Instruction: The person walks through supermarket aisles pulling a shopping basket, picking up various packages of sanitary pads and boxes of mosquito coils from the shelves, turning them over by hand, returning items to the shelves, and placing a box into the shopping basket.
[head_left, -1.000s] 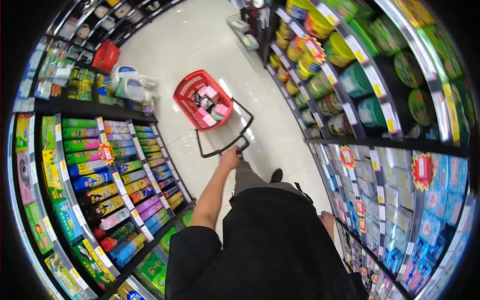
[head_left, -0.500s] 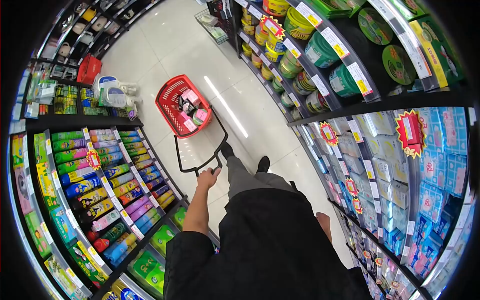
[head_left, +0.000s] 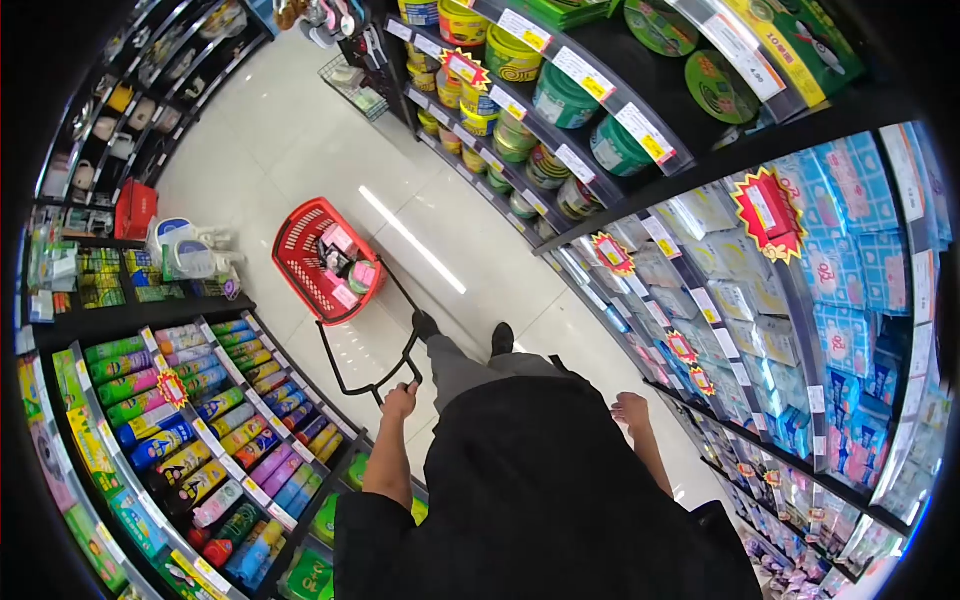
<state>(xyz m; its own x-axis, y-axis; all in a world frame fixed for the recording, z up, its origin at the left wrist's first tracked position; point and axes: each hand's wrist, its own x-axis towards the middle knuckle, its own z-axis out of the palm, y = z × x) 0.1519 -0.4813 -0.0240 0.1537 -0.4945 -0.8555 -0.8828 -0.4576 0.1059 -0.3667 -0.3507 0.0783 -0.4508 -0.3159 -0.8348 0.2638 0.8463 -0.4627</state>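
A red shopping basket (head_left: 305,245) rests on the pale tiled floor, with pink and dark packages (head_left: 345,268) lying inside it. Its long black handle (head_left: 345,388) reaches back toward me, and my left hand (head_left: 400,400) is closed around the grip at its end. On the other side of my body, my right hand (head_left: 630,411) hangs near the right-hand shelves, touching nothing; its fingers are loosely curled and apart.
Left shelves hold spray cans (head_left: 240,430). Tubs (head_left: 565,95) and blue packs (head_left: 850,260) fill the right shelves. Farther up the aisle are a second red basket (head_left: 135,210), white containers (head_left: 185,250) and a wire rack (head_left: 352,90). My shoes (head_left: 502,338) are behind the basket.
The basket and my left hand have shifted left and slightly down in view, with the handle still held. My right hand has swung out into fuller view. The shelves have turned in view.
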